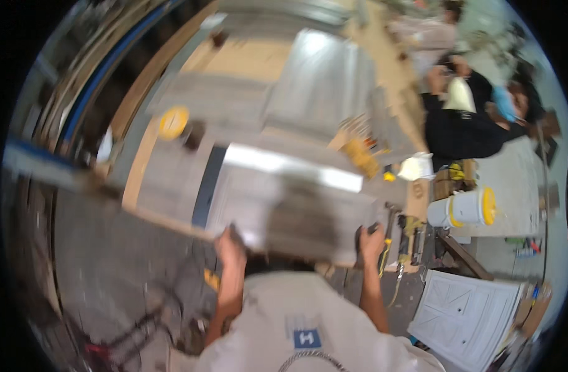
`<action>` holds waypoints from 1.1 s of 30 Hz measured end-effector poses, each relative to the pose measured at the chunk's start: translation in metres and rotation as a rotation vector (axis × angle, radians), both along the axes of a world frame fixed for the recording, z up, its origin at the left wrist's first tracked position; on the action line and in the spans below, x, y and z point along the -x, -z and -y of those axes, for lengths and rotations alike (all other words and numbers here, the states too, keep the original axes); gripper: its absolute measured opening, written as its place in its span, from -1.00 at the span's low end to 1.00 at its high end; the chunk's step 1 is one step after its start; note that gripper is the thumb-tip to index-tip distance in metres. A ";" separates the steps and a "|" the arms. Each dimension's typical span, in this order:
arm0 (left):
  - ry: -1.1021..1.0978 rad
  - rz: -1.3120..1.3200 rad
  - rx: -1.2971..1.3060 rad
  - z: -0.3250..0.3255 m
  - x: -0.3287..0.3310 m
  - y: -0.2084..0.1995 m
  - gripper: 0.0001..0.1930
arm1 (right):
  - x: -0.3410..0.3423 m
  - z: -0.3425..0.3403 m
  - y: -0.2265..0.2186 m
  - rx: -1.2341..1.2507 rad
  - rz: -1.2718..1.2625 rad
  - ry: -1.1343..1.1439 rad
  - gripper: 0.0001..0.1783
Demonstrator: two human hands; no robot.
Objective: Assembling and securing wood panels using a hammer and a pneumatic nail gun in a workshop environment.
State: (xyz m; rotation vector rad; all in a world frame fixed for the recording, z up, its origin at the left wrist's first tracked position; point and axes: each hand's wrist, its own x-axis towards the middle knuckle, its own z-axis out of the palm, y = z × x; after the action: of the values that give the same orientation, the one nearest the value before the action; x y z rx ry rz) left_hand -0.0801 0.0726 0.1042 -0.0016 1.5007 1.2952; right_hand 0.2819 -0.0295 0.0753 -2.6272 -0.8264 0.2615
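Observation:
A grey wood-look panel [253, 204] lies in front of me on the workbench, with my shadow across it. A bright white strip [296, 166] runs along its far side and a dark grey strip [208, 189] along its left end. My left hand [232, 248] is closed at the panel's near left edge. Near its right end, my right hand [371, 245] is closed too, the thumb side up. Dark patches show at the fingers of both hands; blur hides what they are.
Large grey sheets [321, 80] cover the bench's far part. A yellow round lid or tape roll [173, 123] sits left. Hand tools [405, 239] line the right edge. Beyond are white buckets [464, 208], a white panel [464, 316] and a person in black [464, 133].

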 end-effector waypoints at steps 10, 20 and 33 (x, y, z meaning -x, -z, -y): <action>-0.163 0.221 -0.018 0.022 0.039 0.025 -0.55 | 0.003 0.023 0.021 0.079 0.045 -0.128 -0.19; 0.629 -1.426 -0.330 -0.020 0.054 0.030 -0.24 | 0.004 0.010 0.026 0.051 0.113 -0.130 -0.21; 0.725 -1.378 -0.209 0.030 0.051 0.077 -0.47 | -0.005 0.043 0.013 0.092 0.133 0.004 -0.20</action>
State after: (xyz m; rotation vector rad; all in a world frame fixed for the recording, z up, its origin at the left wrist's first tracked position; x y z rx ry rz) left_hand -0.1306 0.0427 0.0272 1.6931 2.0891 0.7593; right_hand 0.2873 -0.0727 0.0622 -2.7561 -0.8713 0.1272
